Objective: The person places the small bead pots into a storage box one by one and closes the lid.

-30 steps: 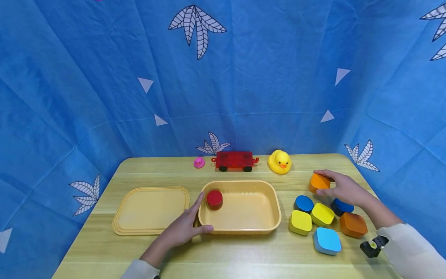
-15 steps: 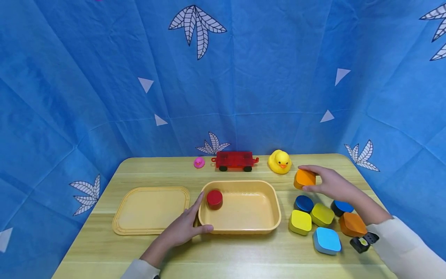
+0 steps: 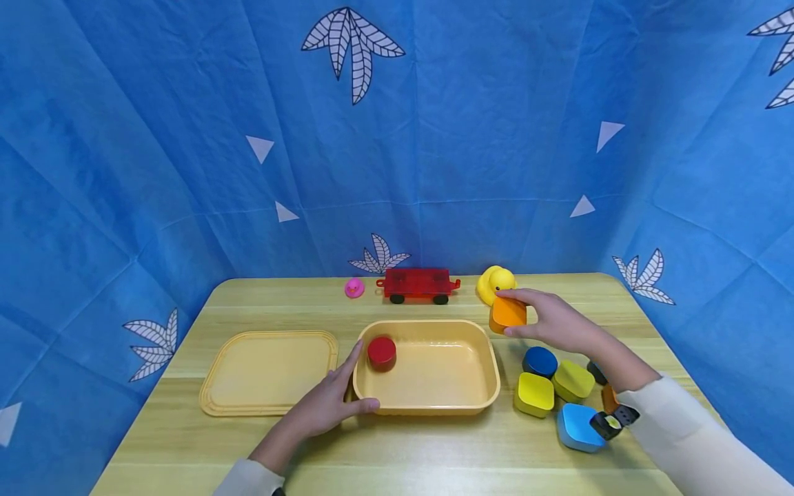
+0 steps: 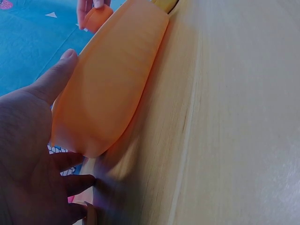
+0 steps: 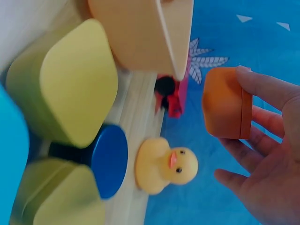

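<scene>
My right hand (image 3: 558,320) pinches an orange rounded-square block (image 3: 507,315) between thumb and fingers, above the table near the tub's right end. In the right wrist view, the same orange block (image 5: 224,103) shows a seam close to one face. My left hand (image 3: 329,406) rests against the left end of a pale yellow rectangular tub (image 3: 434,411), its fingers extended along the end wall and its thumb at the near side. Inside the tub, at its left, stands a red round block (image 3: 382,353).
A flat pale yellow lid (image 3: 269,372) lies left of the tub. Behind are a small pink duck (image 3: 354,288), a red toy wagon (image 3: 417,284) and a yellow duck (image 3: 490,282). Right of the tub sit blue (image 3: 540,362), yellow (image 3: 534,394) and light blue (image 3: 577,426) blocks, several partly hidden.
My right hand has carried the orange block leftward from beyond the block group towards the tub, passing in front of the yellow duck. The left hand has stayed at the tub.
</scene>
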`<state>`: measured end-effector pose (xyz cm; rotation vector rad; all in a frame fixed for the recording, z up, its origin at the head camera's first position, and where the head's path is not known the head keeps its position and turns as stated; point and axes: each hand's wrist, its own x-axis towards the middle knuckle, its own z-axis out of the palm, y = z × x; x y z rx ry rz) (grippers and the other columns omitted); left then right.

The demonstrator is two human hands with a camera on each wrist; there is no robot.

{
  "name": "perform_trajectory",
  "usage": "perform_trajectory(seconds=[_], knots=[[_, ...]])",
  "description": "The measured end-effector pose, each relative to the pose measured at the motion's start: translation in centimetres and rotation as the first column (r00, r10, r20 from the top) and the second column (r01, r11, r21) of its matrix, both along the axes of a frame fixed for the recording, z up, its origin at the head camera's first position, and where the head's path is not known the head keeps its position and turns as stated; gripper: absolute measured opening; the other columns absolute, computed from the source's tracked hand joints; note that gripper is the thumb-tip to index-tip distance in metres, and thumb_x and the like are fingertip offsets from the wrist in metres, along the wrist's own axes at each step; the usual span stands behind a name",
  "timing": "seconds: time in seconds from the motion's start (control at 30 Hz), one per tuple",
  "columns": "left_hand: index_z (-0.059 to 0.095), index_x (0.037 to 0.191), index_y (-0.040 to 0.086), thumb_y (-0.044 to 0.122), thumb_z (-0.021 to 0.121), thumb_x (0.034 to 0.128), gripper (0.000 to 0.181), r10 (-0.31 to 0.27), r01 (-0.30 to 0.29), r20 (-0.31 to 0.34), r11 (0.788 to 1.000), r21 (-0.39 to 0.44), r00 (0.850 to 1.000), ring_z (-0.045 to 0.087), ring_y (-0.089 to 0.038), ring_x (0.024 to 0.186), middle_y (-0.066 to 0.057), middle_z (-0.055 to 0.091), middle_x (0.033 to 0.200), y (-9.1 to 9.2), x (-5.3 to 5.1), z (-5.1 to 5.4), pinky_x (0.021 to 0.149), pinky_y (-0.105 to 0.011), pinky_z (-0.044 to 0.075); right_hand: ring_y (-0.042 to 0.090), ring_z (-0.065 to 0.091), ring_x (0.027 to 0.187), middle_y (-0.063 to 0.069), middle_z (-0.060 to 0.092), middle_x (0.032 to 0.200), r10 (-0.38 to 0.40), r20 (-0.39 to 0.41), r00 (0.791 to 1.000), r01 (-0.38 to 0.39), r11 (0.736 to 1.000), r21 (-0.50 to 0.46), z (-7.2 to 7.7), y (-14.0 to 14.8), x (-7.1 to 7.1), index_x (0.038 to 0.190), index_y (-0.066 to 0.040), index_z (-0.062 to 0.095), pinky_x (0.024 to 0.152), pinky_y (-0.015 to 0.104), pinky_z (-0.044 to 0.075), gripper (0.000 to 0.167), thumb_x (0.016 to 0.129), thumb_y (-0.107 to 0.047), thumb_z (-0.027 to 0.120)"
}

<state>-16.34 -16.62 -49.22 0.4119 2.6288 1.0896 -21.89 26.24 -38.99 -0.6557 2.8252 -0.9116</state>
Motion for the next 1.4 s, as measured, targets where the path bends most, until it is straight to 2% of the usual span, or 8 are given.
perform_trajectory(seconds=[0.23, 0.37, 0.63, 0.77, 0.97, 1.17, 1.4], knots=[[0.005, 0.166, 0.039, 0.056, 0.077, 0.0875, 0.108, 0.0, 0.0, -0.003, 1.0, 0.001, 1.0, 0.032, -0.053, 0.147, -0.01, 0.03, 0.168, 0.0, 0.0, 0.1, 0.117, -0.069, 0.029, 0.039, 0.057, 0.125, 0.019, 0.058, 0.144, 0.028, 0.012, 1.0, -0.028, 1.0, -0.015, -0.1, -2.4, -0.4, 0.151, -0.006, 0.051, 0.104, 0.06, 0.049, 0.07, 0.091, -0.023, 0.082], [0.005, 0.167, 0.038, 0.055, 0.077, 0.0879, 0.108, -0.003, 0.003, -0.001, 1.0, 0.002, 1.0, 0.031, -0.054, 0.147, -0.01, 0.029, 0.168, 0.1, 0.1, 0.2, 0.117, -0.07, 0.027, 0.038, 0.056, 0.125, 0.018, 0.058, 0.144, 0.072, -0.002, 0.997, -0.072, 0.997, -0.029, -0.3, -3.8, -0.5, 0.15, -0.005, 0.052, 0.105, 0.06, 0.049, 0.069, 0.09, -0.021, 0.082], [0.005, 0.167, 0.036, 0.054, 0.077, 0.0883, 0.108, -0.009, 0.009, -0.003, 1.0, 0.008, 1.0, 0.033, -0.049, 0.148, -0.009, 0.027, 0.169, 0.1, 0.1, 0.2, 0.121, -0.067, 0.021, 0.037, 0.052, 0.135, 0.015, 0.056, 0.149, 0.103, 0.013, 0.995, -0.102, 0.994, -0.045, -0.6, -6.5, -0.6, 0.149, -0.006, 0.054, 0.112, 0.058, 0.044, 0.07, 0.088, -0.024, 0.084], [0.005, 0.167, 0.036, 0.054, 0.077, 0.0883, 0.109, -0.011, 0.011, -0.012, 1.0, 0.007, 1.0, 0.034, -0.05, 0.148, -0.009, 0.028, 0.169, 0.0, 0.1, 0.1, 0.12, -0.068, 0.022, 0.039, 0.05, 0.138, 0.015, 0.055, 0.15, 0.115, 0.03, 0.993, -0.114, 0.992, -0.056, -0.8, -7.7, -0.6, 0.15, -0.009, 0.054, 0.113, 0.058, 0.043, 0.07, 0.089, -0.024, 0.083], [0.004, 0.167, 0.036, 0.053, 0.077, 0.0888, 0.109, -0.015, 0.015, -0.01, 1.0, 0.014, 1.0, 0.034, -0.047, 0.148, -0.008, 0.026, 0.17, 0.0, 0.1, 0.0, 0.123, -0.065, 0.016, 0.039, 0.048, 0.14, 0.015, 0.055, 0.151, 0.154, 0.034, 0.987, -0.152, 0.986, -0.062, -1.4, -9.3, -0.6, 0.151, -0.011, 0.054, 0.116, 0.058, 0.038, 0.068, 0.09, -0.024, 0.082], [0.004, 0.167, 0.036, 0.054, 0.077, 0.089, 0.108, -0.017, 0.017, 0.0, 1.0, 0.012, 1.0, 0.034, -0.047, 0.149, -0.008, 0.027, 0.169, 0.0, 0.1, 0.0, 0.121, -0.066, 0.022, 0.034, 0.054, 0.135, 0.012, 0.058, 0.148, 0.194, 0.03, 0.981, -0.191, 0.979, -0.072, -2.5, -10.6, -0.4, 0.149, -0.01, 0.055, 0.114, 0.053, 0.043, 0.068, 0.089, -0.021, 0.084], [0.005, 0.167, 0.035, 0.054, 0.077, 0.0886, 0.108, -0.008, 0.008, 0.006, 1.0, 0.015, 1.0, 0.039, -0.044, 0.146, -0.012, 0.031, 0.168, 0.1, 0.1, 0.2, 0.119, -0.062, 0.031, 0.031, 0.057, 0.129, 0.013, 0.059, 0.146, 0.205, 0.042, 0.978, -0.201, 0.976, -0.08, -4.2, -11.9, -0.7, 0.148, -0.008, 0.056, 0.111, 0.051, 0.047, 0.066, 0.089, -0.02, 0.083]])
